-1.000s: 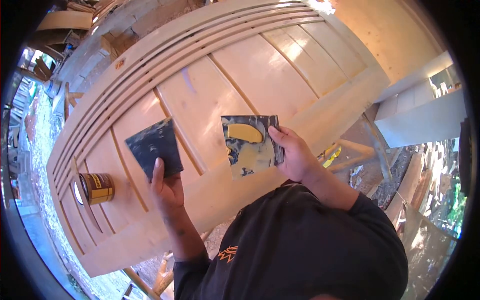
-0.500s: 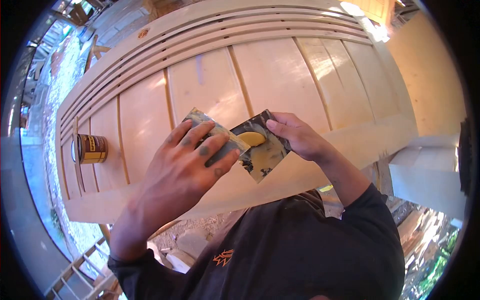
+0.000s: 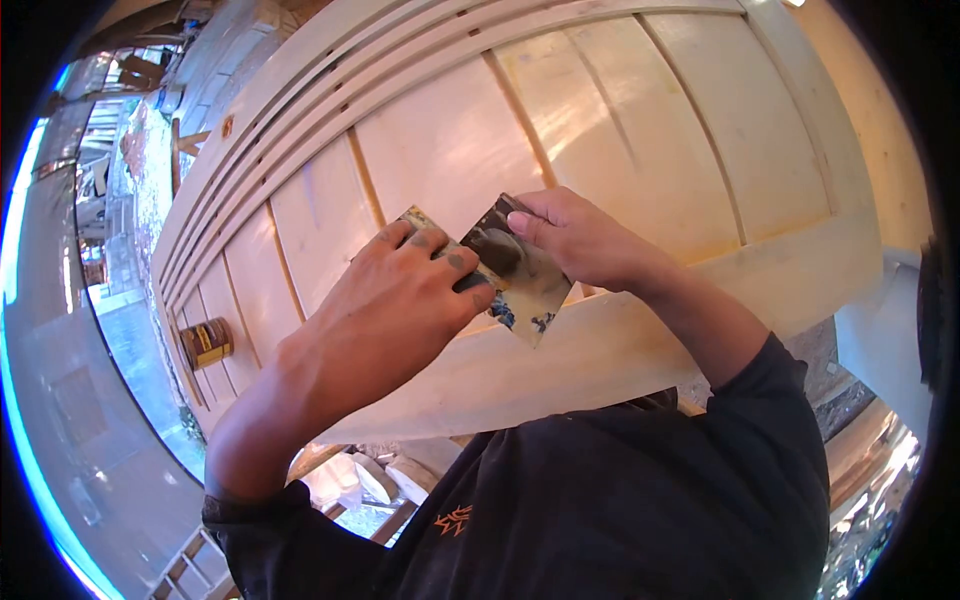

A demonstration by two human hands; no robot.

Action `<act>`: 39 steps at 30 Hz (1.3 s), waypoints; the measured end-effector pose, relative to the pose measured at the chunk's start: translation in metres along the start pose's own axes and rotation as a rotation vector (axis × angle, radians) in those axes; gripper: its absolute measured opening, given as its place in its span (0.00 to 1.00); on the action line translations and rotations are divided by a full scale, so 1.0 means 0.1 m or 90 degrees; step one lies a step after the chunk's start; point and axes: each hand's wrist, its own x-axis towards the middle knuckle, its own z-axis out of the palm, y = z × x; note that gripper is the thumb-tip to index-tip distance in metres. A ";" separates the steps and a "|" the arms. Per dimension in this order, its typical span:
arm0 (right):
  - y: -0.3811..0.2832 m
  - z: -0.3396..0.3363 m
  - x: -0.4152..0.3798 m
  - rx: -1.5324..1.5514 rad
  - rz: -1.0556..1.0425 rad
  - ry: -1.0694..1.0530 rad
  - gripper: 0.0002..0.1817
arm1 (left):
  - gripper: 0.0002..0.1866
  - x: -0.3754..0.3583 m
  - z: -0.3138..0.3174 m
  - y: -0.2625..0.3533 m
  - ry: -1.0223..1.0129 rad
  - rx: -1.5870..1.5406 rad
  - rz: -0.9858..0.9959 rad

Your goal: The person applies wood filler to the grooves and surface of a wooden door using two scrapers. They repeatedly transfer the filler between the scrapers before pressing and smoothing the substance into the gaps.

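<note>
Head view: left hand point(image 3: 393, 302) grips a yellow-smeared plate point(image 3: 413, 216); right hand point(image 3: 595, 245) pinches a dark plate point(image 3: 541, 285) smeared beige.

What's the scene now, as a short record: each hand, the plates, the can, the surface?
Left hand: gripping left plate, back of hand towards camera
Right hand: holding right plate, thumb on top
Plates: close together, contact unclear; right one smeared
Can: on the panel, picture left
Panel: pale wood, grooved, slats along far side

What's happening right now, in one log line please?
left hand: holding left plate, mostly covered | right hand: holding smeared right plate | brown can: on wooden panel
</note>
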 end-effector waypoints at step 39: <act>0.50 -0.98 -0.33 0.202 -0.084 0.332 0.17 | 0.27 0.51 0.57 -0.99 0.057 -0.242 -0.204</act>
